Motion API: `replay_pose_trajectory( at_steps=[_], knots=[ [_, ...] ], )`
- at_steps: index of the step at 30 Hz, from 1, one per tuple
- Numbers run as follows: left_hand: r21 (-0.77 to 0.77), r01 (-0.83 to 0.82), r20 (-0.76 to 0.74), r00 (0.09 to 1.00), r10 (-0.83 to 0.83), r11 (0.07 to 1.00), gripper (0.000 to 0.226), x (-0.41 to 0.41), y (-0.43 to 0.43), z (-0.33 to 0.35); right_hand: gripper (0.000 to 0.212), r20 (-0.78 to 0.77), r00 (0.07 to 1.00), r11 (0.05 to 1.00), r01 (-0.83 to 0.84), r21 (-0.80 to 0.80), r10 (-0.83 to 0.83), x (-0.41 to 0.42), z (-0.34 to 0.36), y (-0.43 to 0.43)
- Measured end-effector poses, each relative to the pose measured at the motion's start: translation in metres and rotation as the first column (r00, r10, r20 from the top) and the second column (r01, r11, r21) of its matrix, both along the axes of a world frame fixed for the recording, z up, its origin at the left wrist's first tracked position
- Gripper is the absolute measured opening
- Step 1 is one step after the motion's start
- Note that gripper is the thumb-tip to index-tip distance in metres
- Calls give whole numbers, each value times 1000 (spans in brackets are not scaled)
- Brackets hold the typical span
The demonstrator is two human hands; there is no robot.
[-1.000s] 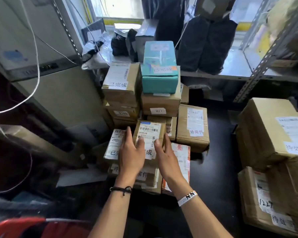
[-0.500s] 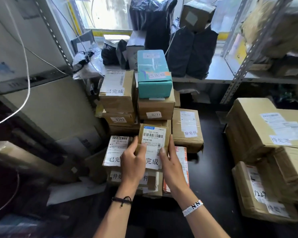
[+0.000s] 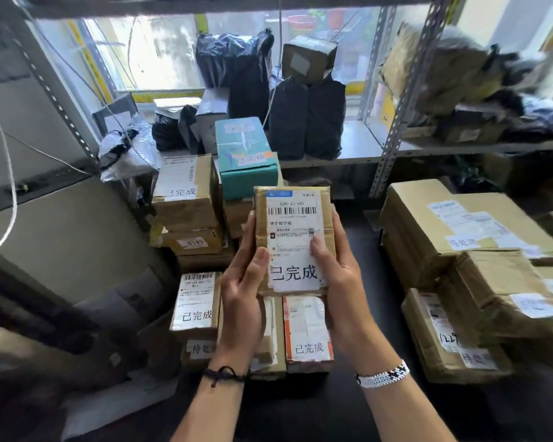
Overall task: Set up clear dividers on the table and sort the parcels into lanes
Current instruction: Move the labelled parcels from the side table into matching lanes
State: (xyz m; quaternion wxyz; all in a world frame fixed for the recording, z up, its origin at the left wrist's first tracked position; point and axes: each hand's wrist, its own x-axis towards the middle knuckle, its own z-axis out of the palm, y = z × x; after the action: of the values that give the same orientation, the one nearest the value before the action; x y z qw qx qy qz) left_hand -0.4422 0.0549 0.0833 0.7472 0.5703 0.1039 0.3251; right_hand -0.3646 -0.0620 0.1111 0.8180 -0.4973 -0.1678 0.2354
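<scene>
Parcel (image 3: 292, 240): small flat brown card box, shiny with tape, with a big white sticker and a bar code on its face. It is held up in the air, upright, in front of the middle pile and over the table.
Left hand (image 3: 241, 291): grips the parcel's left edge, thumb on the front, fingers curled behind.
Right hand (image 3: 342, 282): grips the right edge, thumb lying on the sticker.
Wrists: black string (image 3: 224, 374) on the left one, white and black bead band (image 3: 383, 374) on the right one.
Table (image 3: 382, 282): dark and smooth, with parcels on it in the middle and at the right.
Low parcels: two lie just below the hands, red and white label parcel (image 3: 307, 333) and bar code parcel (image 3: 195, 301).
Middle pile: brown card boxes (image 3: 186, 193) stacked up, with white stickers; blue-green box (image 3: 248, 164) sits on top.
Right pile: big brown boxes (image 3: 454, 237), stacked, wrinkly with tape, apart from the middle pile.
Shelf: grey metal post (image 3: 399, 100) full of holes; soft black plastic bags (image 3: 307, 116) stand on the shelf board behind the pile, with a taped brown box (image 3: 307, 59) above them.
Room: bright window (image 3: 163, 52) at the back, white cable (image 3: 12, 193) hanging at the left.
</scene>
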Motion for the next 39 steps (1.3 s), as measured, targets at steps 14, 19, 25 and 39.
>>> replay_pose_trajectory(
  at_steps=[14, 19, 25, 39],
  knots=[
    [-101, -41, 28, 999, 44, 994, 50, 3, -31, 17, 55, 62, 994, 995, 86, 43, -88, -7, 0, -20],
    [-132, -33, 55, 998, 41, 991, 50, 3, -35, 19, 54, 99, 991, 996, 89, 31, -92, -6, 0, -21],
    [-150, -57, 61, 996, 66, 987, 46, 12, -38, 14, 61, 89, 991, 995, 95, 22, -97, -1, 1, -28],
    [-71, -85, 66, 994, 90, 994, 48, 36, -49, 10, 54, 55, 993, 992, 104, 66, -107, 18, 7, -41]
  ],
)
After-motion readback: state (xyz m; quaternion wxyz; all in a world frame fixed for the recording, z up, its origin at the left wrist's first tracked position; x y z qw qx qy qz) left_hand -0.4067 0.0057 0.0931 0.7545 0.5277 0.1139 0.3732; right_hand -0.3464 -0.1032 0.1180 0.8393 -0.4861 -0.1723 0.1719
